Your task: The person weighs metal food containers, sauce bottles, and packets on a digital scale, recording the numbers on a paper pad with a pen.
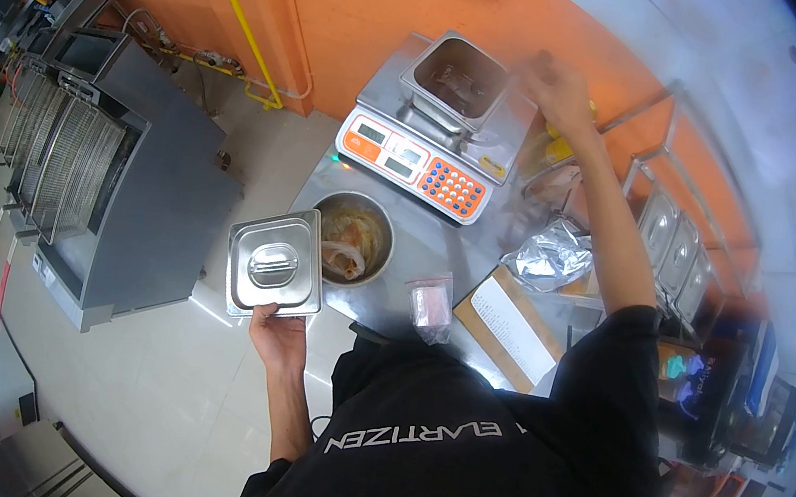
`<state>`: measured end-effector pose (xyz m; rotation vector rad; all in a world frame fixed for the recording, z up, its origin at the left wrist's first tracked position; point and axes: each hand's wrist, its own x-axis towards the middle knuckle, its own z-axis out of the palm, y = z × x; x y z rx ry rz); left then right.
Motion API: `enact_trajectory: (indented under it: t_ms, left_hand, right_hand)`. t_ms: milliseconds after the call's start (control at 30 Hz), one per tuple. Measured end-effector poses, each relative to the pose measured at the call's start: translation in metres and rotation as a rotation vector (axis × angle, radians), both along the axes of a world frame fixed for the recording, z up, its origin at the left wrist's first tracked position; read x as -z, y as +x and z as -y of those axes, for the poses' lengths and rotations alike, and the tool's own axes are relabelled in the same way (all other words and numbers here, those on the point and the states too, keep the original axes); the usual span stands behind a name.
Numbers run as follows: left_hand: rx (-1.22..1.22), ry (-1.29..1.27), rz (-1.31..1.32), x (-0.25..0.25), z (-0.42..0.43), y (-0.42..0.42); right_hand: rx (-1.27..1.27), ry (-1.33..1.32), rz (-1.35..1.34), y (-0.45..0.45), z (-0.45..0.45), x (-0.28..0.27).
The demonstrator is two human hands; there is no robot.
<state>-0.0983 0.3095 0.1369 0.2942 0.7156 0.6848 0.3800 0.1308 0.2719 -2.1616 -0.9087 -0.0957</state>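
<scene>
My left hand [279,337] grips the lower edge of a square steel lid [276,265] with a recessed handle, held beside a round steel bowl [382,241]. Inside the bowl lies pale food in yellowish liquid. My right hand [551,93] is raised just right of a steel container [493,110]; its fingers are smeared, and what they hold, if anything, cannot be made out. That container stands on a white and orange scale [413,168] with dark contents at its bottom.
Crumpled foil [551,256], a clipboard with paper [513,330] and a small plastic bag [430,308] lie on the steel table. Lidded containers [677,247] sit in a rack at right. Fryer equipment [152,171] stands at left.
</scene>
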Motion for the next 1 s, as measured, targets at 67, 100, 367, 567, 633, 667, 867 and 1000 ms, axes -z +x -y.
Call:
enact_trajectory:
  t_ms: [67, 100, 367, 567, 633, 667, 867, 1000]
  left_hand:
    - [0.006, 0.004, -0.002, -0.001, 0.000, 0.001]
    - [0.010, 0.005, -0.003, -0.003, 0.000, 0.001]
    - [0.008, 0.009, 0.002, 0.000, 0.000, 0.000]
    - [-0.017, -0.030, 0.023, 0.004, -0.001, -0.003]
    - [-0.036, -0.049, 0.030, 0.010, -0.003, -0.005]
    - [-0.037, -0.041, 0.015, 0.012, -0.004, -0.006]
    - [-0.024, -0.035, -0.001, 0.007, -0.003, -0.003]
    - [-0.022, -0.024, 0.027, 0.000, -0.003, -0.001]
  right_hand:
    - [-0.025, 0.019, 0.022, 0.003, 0.001, 0.003]
    - [-0.024, 0.021, 0.031, 0.004, 0.001, 0.004]
    - [-0.029, 0.025, 0.004, 0.004, 0.001, 0.006]
    - [-0.027, 0.019, 0.022, 0.005, 0.003, 0.008]
    - [-0.020, 0.021, 0.064, 0.005, 0.003, 0.007]
    - [-0.013, 0.022, 0.084, 0.004, 0.004, 0.007]
    - [-0.023, -0.016, 0.074, 0.007, 0.001, 0.012]
    - [0.038, -0.045, 0.075, -0.001, -0.001, 0.003]
